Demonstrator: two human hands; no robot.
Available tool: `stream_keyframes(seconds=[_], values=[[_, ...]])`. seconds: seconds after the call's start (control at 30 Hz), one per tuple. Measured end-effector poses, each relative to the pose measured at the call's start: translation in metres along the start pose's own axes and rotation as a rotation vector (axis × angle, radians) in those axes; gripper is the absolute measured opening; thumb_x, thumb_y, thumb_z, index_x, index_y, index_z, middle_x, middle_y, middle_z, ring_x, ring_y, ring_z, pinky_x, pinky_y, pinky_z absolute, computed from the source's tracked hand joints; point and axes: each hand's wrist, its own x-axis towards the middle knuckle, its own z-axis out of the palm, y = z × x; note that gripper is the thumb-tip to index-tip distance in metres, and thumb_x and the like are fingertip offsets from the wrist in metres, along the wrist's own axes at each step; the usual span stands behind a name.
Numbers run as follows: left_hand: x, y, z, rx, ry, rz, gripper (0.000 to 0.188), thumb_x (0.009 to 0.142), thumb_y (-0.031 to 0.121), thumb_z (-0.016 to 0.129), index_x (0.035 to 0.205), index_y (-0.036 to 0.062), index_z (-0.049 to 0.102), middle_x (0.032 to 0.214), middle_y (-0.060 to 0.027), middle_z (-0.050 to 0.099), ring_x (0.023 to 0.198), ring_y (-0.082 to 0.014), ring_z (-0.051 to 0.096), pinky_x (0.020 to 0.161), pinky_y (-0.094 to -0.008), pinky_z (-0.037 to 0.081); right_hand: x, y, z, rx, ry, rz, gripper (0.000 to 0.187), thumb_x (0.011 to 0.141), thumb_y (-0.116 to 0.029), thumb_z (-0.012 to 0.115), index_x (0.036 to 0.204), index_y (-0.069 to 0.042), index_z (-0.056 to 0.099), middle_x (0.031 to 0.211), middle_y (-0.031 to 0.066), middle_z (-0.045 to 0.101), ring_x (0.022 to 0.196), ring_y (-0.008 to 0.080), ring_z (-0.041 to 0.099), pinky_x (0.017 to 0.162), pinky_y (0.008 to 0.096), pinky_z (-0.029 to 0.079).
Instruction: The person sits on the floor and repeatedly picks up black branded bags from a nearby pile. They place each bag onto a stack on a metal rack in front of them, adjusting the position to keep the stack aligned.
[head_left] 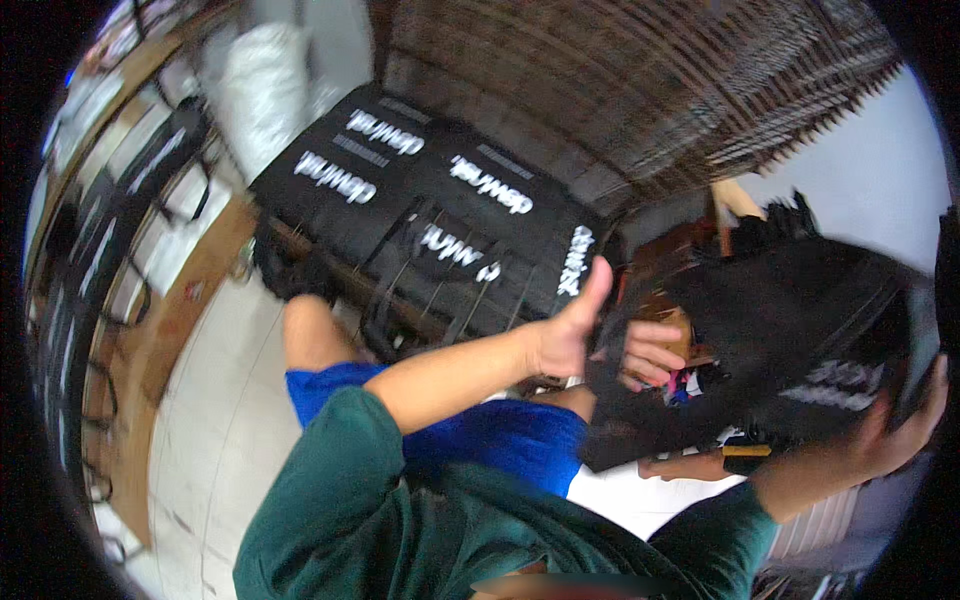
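Observation:
A black fabric bag (pixel 790 300) with pale printing is held up at my right, tilted and slightly blurred. My left hand (pixel 570 340) is at its left edge, with the thumb sticking up and the fingers curled round the dark fabric. At the far right edge of the bag, my right hand (pixel 905 425) grips it from below; part of its fingers is hidden behind the fabric. In front of me lies a group of black bags (pixel 400 235) with white lettering, laid flat side by side, their dark handles hanging toward me.
More black bags (pixel 110 260) with loop handles lie along a brown board (pixel 195 290) at the left. A white plastic-wrapped bundle (pixel 265 95) stands at the back left. Behind the flat bags is a brown slatted surface (pixel 620 80). Cluttered small items (pixel 690 385) show beneath the held bag.

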Motion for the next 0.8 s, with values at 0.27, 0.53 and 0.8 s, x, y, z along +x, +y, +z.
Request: stream_keyframes(seconds=[0.27, 0.53, 0.8], values=[[-0.196, 0.104, 0.014, 0.025, 0.472, 0.473, 0.113, 0.062, 0.088, 0.03, 0.127, -0.0042, 0.04, 0.131, -0.0328, 0.036, 0.099, -0.0384, 0.059, 0.084, -0.0492, 0.048, -0.118, -0.004, 0.194, 0.872, 0.093, 1.337, 0.023, 0.072, -0.01, 0.061, 0.094, -0.013, 0.057, 0.093, 0.0005, 0.06, 0.089, 0.0152, 0.054, 0.076, 0.0336, 0.043], [-0.216, 0.187, 0.057, 0.721, 1.127, 0.624, 0.06, 0.086, 0.033, 0.056, 0.132, 0.0015, 0.033, 0.126, -0.0202, 0.05, 0.056, -0.0058, 0.053, 0.048, -0.0157, 0.044, -0.141, 0.034, 0.276, 1.26, -0.159, 1.242, 0.044, 0.074, -0.007, 0.053, 0.117, -0.005, 0.048, 0.106, 0.0076, 0.057, 0.098, 0.0217, 0.056, 0.086, 0.0373, 0.046], [-0.26, 0.08, -0.006, 0.704, 1.291, 0.438, 0.075, 0.072, 0.008, 0.069, 0.136, 0.0064, 0.03, 0.115, -0.0168, 0.058, 0.058, -0.0073, 0.049, 0.047, -0.0181, 0.038, -0.362, 0.052, 0.249, 0.939, -0.384, 1.639, 0.058, 0.064, 0.004, 0.051, 0.121, -0.007, 0.047, 0.12, 0.0061, 0.052, 0.111, 0.0217, 0.046, 0.097, 0.0343, 0.034]])
